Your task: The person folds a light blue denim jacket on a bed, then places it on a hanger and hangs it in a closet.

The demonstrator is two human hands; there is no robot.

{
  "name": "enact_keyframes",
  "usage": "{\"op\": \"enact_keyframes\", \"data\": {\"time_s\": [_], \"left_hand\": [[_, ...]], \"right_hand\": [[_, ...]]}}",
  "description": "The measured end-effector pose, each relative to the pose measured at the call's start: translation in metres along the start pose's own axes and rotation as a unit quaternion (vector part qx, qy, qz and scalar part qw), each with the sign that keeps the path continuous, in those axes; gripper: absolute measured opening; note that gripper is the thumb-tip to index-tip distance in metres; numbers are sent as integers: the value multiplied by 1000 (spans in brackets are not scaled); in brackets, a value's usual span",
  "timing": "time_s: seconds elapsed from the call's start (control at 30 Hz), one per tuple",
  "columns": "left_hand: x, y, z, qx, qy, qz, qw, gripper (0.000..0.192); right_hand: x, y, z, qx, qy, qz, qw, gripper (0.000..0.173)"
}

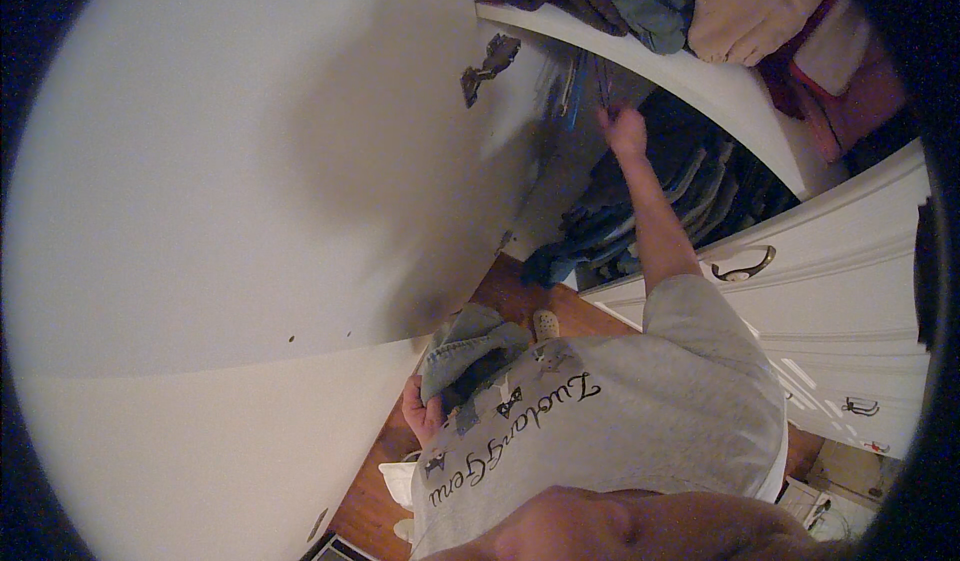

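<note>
My right hand [624, 131] reaches into the wardrobe, under its white shelf [660, 69]. Its fingers are closed around a thin dark hanger [604, 80], whose full shape is blurred. Beside it are several thin hangers [568, 94] near the side panel. Below and right of that arm, dark clothes [697, 178] hang in a row. Low on the left, my left hand [424, 413] grips a light blue denim garment [469, 347], bunched in front of my grey T-shirt [637, 426].
A large white door [187, 186] with a metal hinge [491, 65] fills the left. Folded clothes [731, 9] lie on the shelf. White panelled fronts with a curved handle [742, 267] stand on the right. A light perforated clog [546, 326] and a white container [400, 482] are on the wooden floor [517, 279].
</note>
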State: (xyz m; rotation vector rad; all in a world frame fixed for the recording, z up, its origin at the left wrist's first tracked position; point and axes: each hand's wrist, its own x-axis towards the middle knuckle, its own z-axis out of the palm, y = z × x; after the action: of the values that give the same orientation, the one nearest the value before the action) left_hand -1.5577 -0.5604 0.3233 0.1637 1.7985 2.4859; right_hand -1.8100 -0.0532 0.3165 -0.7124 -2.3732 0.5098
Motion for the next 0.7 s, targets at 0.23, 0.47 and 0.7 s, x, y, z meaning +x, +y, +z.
{"op": "enact_keyframes", "data": {"time_s": [0.23,0.47,0.7], "left_hand": [[3,1,9,76,53,-5,996,10],[2,0,7,125,69,3,990,15],[1,-1,-5,103,32,26,994,21]], "right_hand": [[1,-7,-12,-76,-33,13,997,32],[-4,8,-8,-117,-73,9,990,30],[-13,59,31,26,-6,64,998,22]]}}
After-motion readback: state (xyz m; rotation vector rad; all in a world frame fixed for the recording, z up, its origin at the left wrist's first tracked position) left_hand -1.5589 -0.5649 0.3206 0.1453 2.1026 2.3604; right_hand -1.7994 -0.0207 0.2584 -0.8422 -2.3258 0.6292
